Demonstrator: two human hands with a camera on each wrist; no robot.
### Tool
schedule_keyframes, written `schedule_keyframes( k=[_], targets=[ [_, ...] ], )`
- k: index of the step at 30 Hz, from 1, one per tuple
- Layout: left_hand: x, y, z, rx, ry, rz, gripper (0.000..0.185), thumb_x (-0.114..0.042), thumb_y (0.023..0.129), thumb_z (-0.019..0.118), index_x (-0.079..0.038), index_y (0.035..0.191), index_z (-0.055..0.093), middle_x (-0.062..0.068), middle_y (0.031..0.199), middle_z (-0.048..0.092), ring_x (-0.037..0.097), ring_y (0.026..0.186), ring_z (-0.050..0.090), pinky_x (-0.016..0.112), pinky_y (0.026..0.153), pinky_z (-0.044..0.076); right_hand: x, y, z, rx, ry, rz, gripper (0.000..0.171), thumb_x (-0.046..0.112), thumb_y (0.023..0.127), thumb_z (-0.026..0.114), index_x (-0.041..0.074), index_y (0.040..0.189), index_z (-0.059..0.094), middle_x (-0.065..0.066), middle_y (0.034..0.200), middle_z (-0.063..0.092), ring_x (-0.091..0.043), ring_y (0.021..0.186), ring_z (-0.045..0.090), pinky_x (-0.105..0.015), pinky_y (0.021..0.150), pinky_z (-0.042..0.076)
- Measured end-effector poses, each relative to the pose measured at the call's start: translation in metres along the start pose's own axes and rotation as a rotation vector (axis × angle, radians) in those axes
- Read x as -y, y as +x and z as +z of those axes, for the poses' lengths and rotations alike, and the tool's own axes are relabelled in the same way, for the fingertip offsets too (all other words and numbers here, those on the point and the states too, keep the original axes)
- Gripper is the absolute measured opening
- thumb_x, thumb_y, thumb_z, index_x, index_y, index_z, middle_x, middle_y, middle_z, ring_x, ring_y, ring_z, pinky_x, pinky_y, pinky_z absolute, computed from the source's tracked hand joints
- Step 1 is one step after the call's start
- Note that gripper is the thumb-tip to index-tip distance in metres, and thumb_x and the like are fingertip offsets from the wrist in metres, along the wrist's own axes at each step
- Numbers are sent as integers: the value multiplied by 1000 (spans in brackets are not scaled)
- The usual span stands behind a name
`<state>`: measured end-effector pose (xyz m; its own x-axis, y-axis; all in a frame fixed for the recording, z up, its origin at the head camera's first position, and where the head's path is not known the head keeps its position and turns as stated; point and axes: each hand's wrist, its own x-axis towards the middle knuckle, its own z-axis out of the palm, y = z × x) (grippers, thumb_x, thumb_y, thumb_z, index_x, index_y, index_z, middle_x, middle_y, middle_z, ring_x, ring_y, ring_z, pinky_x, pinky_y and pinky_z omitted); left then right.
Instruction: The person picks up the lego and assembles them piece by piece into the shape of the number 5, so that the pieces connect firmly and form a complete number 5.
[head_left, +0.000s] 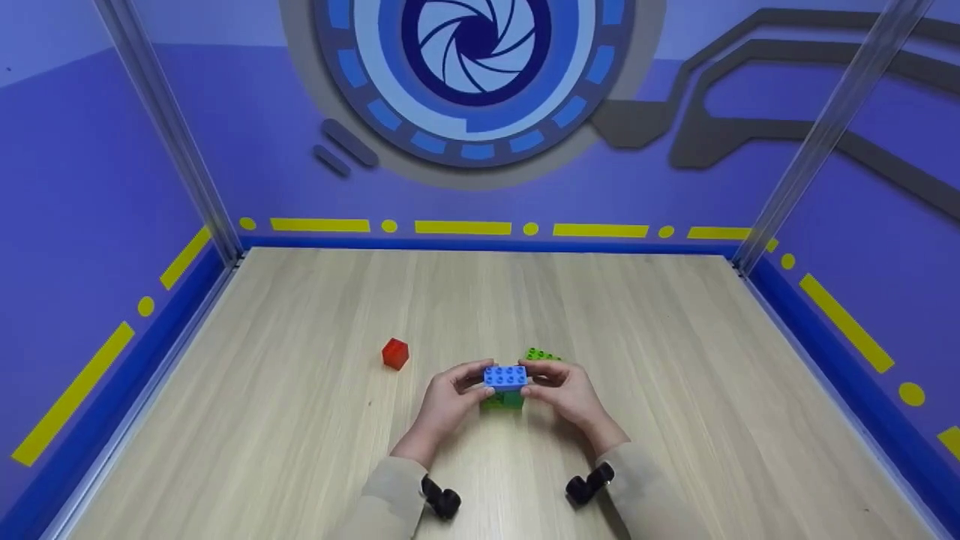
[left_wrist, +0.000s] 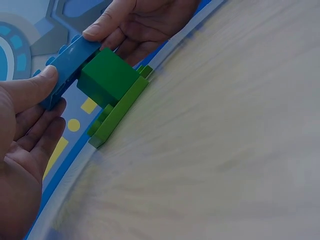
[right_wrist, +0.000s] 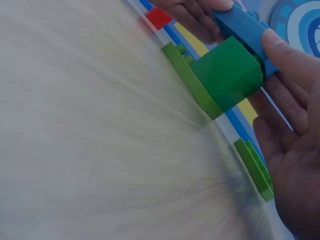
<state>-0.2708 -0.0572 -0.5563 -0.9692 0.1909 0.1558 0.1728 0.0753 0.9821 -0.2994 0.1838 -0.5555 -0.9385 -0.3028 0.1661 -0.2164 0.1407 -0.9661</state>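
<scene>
Both hands hold a blue toy building brick (head_left: 505,378) with two rows of studs on top. My left hand (head_left: 450,397) pinches its left end between thumb and fingers, and my right hand (head_left: 566,390) pinches the right end. Right under the blue brick is a dark green block (left_wrist: 107,75), seated on a flat light green brick (left_wrist: 122,110) that rests on the table. In the right wrist view, the blue brick (right_wrist: 245,30) tilts over the green block (right_wrist: 225,72), its underside close to the top.
A second flat light green brick (head_left: 541,354) lies just behind my right hand. Farther left stands a red block (head_left: 395,354). Purple-blue panels wall in the wooden table (head_left: 315,315) at the back and both sides, with metal posts at the corners.
</scene>
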Motion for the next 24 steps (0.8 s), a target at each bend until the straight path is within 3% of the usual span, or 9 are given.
schedule_keyframes(
  k=[7, 24],
  targets=[
    [1, 0, 1, -2, -4, 7, 45, -9, 93, 75, -6, 137, 66, 12, 140, 67, 31, 130, 63, 29, 106, 55, 1, 0, 1, -17, -9, 19, 44, 6, 84, 84, -6, 124, 70, -24, 123, 72, -8, 102, 71, -23, 95, 58],
    [1, 0, 3, 7, -10, 8, 44, -10, 94, 75, -10, 137, 66, 11, 141, 66, 30, 131, 63, 28, 106, 54, -1, 0, -1, -15, -35, 2, 40, 5, 83, 84, -5, 120, 71, -24, 119, 73, -8, 102, 71, -26, 99, 57]
  ],
)
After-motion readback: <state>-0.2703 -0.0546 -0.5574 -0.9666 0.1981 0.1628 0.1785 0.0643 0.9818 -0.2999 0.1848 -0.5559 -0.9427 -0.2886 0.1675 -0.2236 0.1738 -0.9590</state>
